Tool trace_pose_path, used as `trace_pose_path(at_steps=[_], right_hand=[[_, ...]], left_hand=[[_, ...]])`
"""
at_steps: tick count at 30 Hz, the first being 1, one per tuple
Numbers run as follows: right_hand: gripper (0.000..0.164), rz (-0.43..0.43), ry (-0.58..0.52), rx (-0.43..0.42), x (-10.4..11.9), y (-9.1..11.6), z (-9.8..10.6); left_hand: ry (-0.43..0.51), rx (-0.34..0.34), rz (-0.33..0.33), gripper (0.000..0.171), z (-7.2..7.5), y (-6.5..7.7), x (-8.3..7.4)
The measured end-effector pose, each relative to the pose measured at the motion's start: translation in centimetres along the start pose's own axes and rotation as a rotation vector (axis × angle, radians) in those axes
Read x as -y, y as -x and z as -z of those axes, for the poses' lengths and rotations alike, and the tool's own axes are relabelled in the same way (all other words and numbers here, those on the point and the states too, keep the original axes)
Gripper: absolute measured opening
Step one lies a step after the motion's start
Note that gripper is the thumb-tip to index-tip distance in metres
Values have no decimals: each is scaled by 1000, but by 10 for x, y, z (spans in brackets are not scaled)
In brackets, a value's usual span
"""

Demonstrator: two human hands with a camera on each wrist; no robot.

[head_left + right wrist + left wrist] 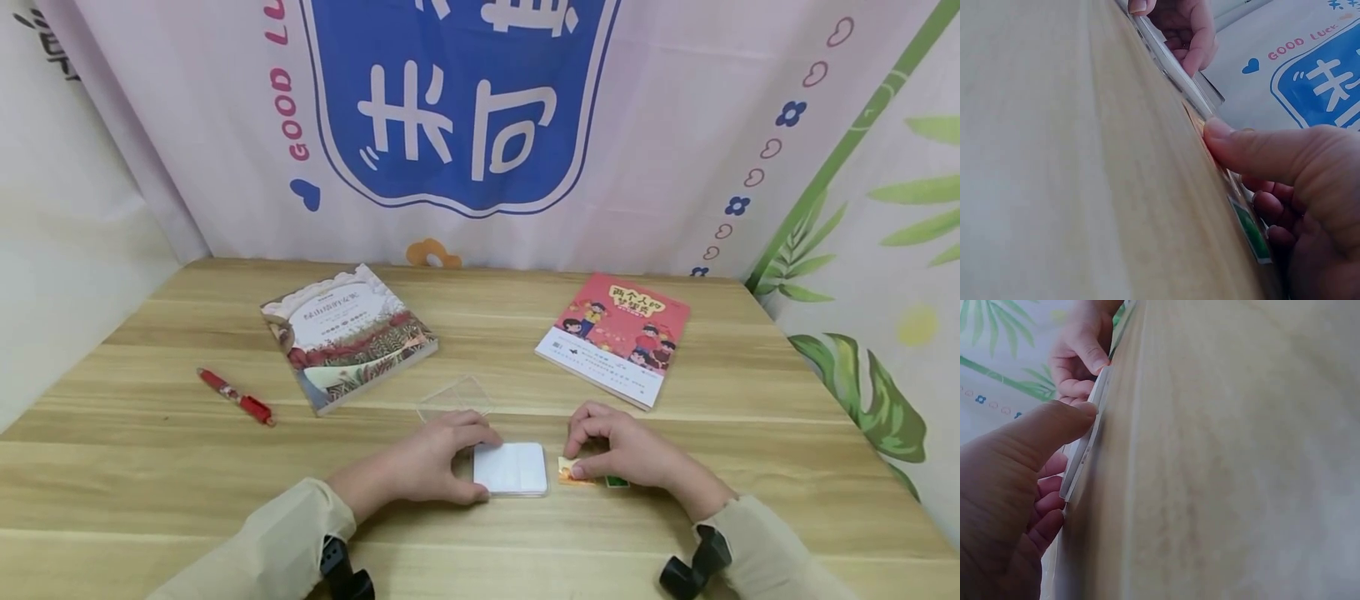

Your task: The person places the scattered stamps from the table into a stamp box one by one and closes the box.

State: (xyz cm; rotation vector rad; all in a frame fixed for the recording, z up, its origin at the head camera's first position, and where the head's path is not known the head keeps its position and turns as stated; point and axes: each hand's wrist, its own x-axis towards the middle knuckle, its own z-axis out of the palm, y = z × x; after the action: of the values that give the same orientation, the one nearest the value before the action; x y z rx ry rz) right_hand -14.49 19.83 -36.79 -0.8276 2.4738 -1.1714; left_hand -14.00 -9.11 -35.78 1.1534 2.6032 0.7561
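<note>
My left hand [427, 462] grips the left side of a shallow clear case [513, 468] with a white stack in it, thumb on the near edge and fingers on the far edge. In the left wrist view the case [1080, 456] shows edge-on between thumb and fingers. Just right of it, my right hand [626, 446] pinches a small orange picture card [566, 469] low at the table, with the thumb on it. A small green card [617, 482] lies partly under the right hand; the right wrist view shows this green card [1250, 231] flat on the wood.
A clear plastic lid [468, 392] lies behind my left hand. Farther back are an illustrated book [348, 333] at left and a red book [618, 333] at right. A red pen [236, 397] lies on the left of the wooden table [150, 492]; a printed curtain [660, 150] stands behind.
</note>
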Motion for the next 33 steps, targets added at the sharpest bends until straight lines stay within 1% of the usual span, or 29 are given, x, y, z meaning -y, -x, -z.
trace_pose_path(at_steps=[4, 8, 15, 17, 21, 27, 30, 33], right_hand=[[12, -23, -8, -4, 2, 0, -1], [12, -46, -10, -2, 4, 0, -2], [13, -51, 11, -3, 12, 1, -3], [13, -56, 21, -4, 14, 2, -3], [12, -71, 35, 0, 17, 2, -3], [12, -104, -1, 6, 20, 3, -4], [12, -114, -3, -5, 21, 3, -4], [12, -124, -4, -24, 21, 4, -6]], left_hand=[[23, -7, -1, 50, -2, 0, 1], [31, -31, 0, 50, -5, 2, 2], [75, -39, 53, 52, -8, 6, 0], [82, -39, 54, 52, -8, 6, -1], [89, -38, 51, 52, -7, 7, -1], [89, -32, 65, 52, -6, 8, -2], [84, -36, 69, 53, -6, 8, -3], [84, -55, 67, 53, -8, 9, -3]])
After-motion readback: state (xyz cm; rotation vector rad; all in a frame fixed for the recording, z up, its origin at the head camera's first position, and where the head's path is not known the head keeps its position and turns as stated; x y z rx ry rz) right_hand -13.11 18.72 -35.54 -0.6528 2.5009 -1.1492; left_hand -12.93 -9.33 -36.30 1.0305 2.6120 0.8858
